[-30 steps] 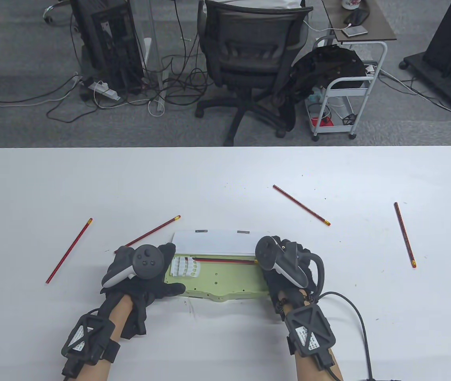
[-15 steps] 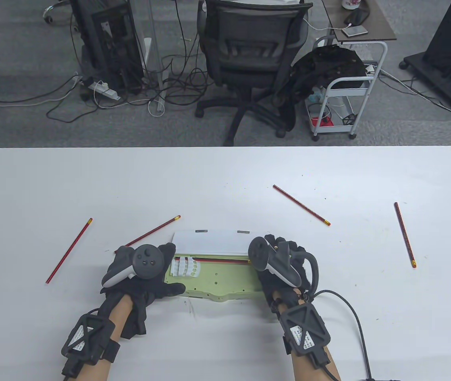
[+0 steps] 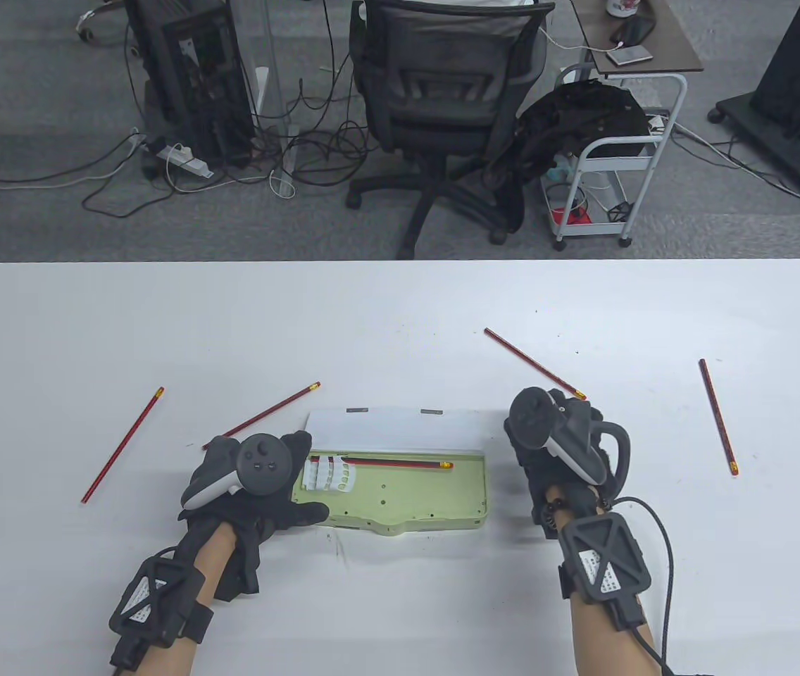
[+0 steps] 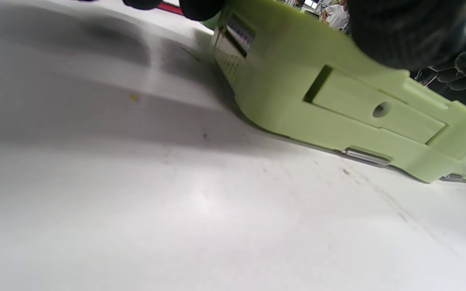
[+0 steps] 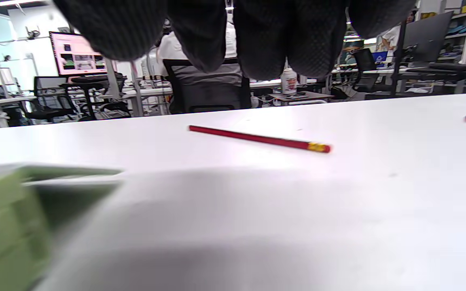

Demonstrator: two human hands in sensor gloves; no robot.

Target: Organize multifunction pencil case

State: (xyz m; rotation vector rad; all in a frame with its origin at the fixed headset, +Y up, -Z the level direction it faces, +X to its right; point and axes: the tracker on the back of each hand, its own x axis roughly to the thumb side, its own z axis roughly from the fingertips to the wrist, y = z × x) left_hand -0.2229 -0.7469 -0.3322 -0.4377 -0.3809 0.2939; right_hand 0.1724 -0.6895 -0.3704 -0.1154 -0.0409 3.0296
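Note:
The light green pencil case (image 3: pixel 400 501) lies open near the table's front edge, its white lid (image 3: pixel 393 426) tipped back. One red pencil (image 3: pixel 386 464) lies along its rear wall, beside a white clip holder (image 3: pixel 329 474). My left hand (image 3: pixel 287 486) grips the case's left end, thumb on the front edge and fingers behind. The left wrist view shows the case's green side (image 4: pixel 338 101) under my thumb (image 4: pixel 411 32). My right hand (image 3: pixel 548 426) hovers right of the case and holds nothing, its fingers (image 5: pixel 265 36) hanging over a loose red pencil (image 5: pixel 259 138).
Several red pencils lie loose on the white table (image 3: pixel 400 310): one far left (image 3: pixel 122 445), one behind my left hand (image 3: pixel 263 415), one right of centre (image 3: pixel 534 364), one far right (image 3: pixel 717 415). An office chair (image 3: pixel 442 105) and a cart (image 3: pixel 611 162) stand beyond the far edge.
My right hand has left the case's right end and moved right and slightly away, toward the loose pencil. The pencil in the case is now fully visible. The left hand has not moved.

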